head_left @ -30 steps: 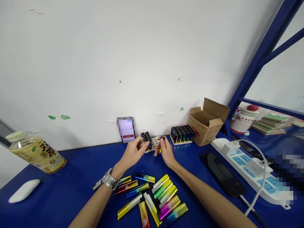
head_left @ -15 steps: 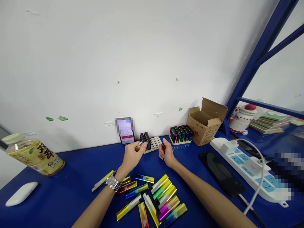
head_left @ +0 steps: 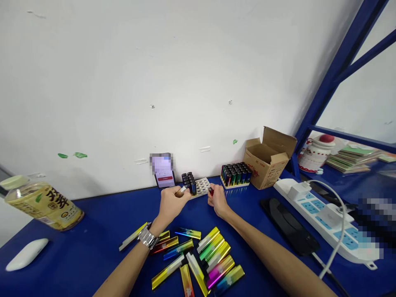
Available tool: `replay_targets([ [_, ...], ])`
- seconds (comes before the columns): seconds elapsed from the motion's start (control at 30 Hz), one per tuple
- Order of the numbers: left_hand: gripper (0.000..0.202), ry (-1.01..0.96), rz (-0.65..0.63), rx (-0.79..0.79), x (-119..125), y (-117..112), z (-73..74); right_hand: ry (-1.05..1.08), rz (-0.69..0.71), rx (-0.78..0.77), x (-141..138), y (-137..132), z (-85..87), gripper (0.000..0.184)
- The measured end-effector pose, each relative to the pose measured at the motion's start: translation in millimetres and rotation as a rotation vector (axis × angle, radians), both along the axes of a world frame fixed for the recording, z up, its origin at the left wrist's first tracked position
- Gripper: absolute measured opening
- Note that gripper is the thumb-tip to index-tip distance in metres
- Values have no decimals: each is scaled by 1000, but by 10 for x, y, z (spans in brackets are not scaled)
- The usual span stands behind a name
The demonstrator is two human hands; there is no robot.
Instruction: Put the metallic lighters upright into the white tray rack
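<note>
1. The blue desk [head_left: 102, 218] carries all items listed; its near edge is cut off by the frame.
2. A cardboard box [head_left: 267, 165] stands open at the rear, right of centre.
3. A white power strip [head_left: 318, 218] lies at right, with its far end beside a pixelated patch.
4. A smartphone [head_left: 163, 181] leans against the wall; pixelation hides its screen.
5. A filled lighter tray [head_left: 235, 175] stands right of a white perforated tray [head_left: 201, 186]. Dark upright lighters [head_left: 188, 181] crowd the latter's left end; their count is hard to make out.
6. The left hand [head_left: 171, 204] has its fingers closed on a silver-tipped lighter [head_left: 183, 189], mostly hidden.
7. The right hand [head_left: 219, 201] has its fingers gripping a red lighter [head_left: 210, 191], just beside the perforated tray; only its end shows.
8. Thirteen loose metallic lighters [head_left: 213, 255] lie nearer the person; the steel wristwatch [head_left: 147, 238] stands just above one.
</note>
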State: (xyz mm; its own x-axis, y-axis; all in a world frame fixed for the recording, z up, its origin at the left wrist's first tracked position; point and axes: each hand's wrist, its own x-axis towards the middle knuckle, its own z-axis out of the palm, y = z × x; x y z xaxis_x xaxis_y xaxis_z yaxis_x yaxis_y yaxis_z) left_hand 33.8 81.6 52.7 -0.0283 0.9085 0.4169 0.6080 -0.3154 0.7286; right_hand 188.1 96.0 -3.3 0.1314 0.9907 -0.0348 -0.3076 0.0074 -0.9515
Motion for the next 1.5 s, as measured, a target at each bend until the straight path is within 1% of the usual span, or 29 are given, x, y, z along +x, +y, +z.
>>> replay_targets([
  [0.23, 40, 8, -3, 5, -18, 20, -14, 4, -13, -2, -3, 0, 4, 28],
  [0.47, 44, -17, -1, 16, 2, -7, 36, 27, 0, -19, -21, 0, 0, 33],
  [0.53, 46, -13, -5, 30, 2, -10, 42, 18, 4, -21, -17, -3, 7, 32],
  [0.63, 43, 17, 13, 41, -4, -6, 31, 0, -24, -17, -7, -5, 20, 28],
  [0.83, 40, 39, 21, 36, -10, 10, 2, -18, -43, -21, -9, -7, 24, 31],
  [1.27, 40, 37, 23, 37, -10, 3, 2, -30, -49, -18, -12, -8, 23, 30],
  [1.5, 40, 33, 13, 37, -14, 4, 28, -30, -45, -7, -13, -3, 12, 32],
])
